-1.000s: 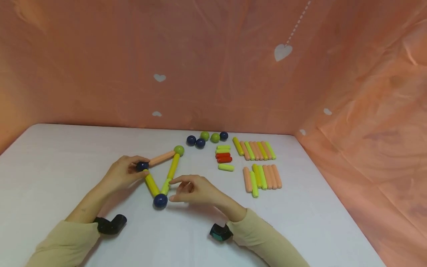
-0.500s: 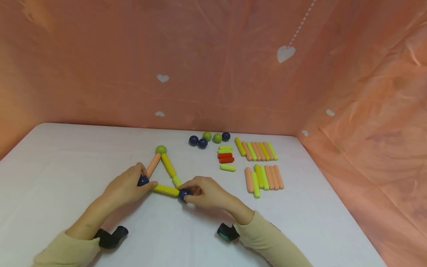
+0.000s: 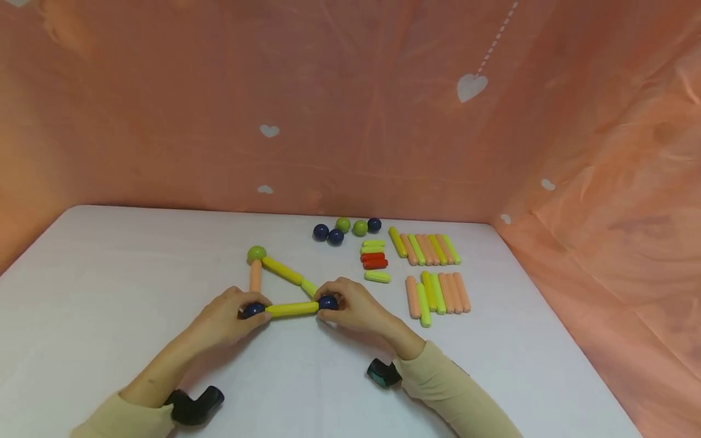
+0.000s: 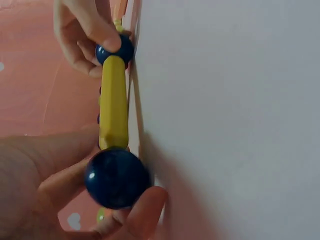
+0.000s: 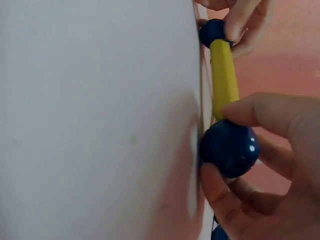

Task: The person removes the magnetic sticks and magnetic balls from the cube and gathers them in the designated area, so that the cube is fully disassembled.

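On the white table lies a four-cornered-looking frame of rods and balls. My left hand point(image 3: 227, 319) grips the dark blue ball point(image 4: 118, 178) at its near left corner. With thumb and fingers my right hand point(image 3: 353, 307) holds another dark blue ball point(image 5: 229, 148) at the near right. A yellow rod point(image 3: 292, 309) joins these two balls. From the left ball a peach rod point(image 3: 255, 277) runs back to a green ball point(image 3: 256, 254). A second yellow rod point(image 3: 282, 271) and a short lime rod point(image 3: 309, 287) run from there to the right ball.
Loose blue and green balls point(image 3: 342, 224) stand at the back. Short lime and red rods point(image 3: 375, 264) lie right of the frame, with two rows of longer rods point(image 3: 429, 248) further right. A pink curtain point(image 3: 350, 109) hangs behind the table.
The frame has turned counterclockwise, bringing its near yellow rod level across. My right hand has taken hold of the right blue ball and moved right; my left hand has come nearer with its ball.
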A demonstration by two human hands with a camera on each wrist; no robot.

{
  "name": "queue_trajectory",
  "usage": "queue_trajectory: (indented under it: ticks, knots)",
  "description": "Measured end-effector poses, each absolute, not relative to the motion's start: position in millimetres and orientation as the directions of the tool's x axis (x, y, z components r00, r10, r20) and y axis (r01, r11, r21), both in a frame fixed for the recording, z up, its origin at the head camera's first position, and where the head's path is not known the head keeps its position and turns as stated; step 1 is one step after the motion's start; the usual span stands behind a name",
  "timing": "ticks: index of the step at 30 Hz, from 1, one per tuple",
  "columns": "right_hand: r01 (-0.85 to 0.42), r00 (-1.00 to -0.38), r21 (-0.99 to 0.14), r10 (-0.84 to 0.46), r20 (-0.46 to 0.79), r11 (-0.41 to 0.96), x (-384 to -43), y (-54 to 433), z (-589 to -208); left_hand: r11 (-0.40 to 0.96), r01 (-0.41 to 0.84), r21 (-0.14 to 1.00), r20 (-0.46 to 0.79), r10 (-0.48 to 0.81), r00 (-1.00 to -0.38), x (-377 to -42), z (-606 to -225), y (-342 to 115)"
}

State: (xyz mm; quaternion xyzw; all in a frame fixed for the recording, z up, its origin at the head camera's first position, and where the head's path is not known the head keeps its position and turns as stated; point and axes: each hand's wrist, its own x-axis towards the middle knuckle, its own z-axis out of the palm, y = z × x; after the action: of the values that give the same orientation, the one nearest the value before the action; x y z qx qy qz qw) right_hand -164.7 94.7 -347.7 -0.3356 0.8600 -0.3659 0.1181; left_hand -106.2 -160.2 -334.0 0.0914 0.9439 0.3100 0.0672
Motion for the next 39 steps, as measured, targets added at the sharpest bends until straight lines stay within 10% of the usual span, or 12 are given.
queue_trajectory:
  ticks: [24, 39]
  knots:
    - [-0.456, -0.655, -0.796, -0.755, -0.003, 0.398, -168.7, 106.6, -348.7, 0.767, 0.175, 0.617, -0.094, 0.292, -0.952, -113.2, -336.8, -171.4]
    - [-0.073, -0.968, -0.882, -0.246, -0.05, 0.465, -210.6, 98.3, -344.0, 0.746, 0.158, 0.646, -0.087, 0.278, -0.957, -111.5, -339.3, -174.8]
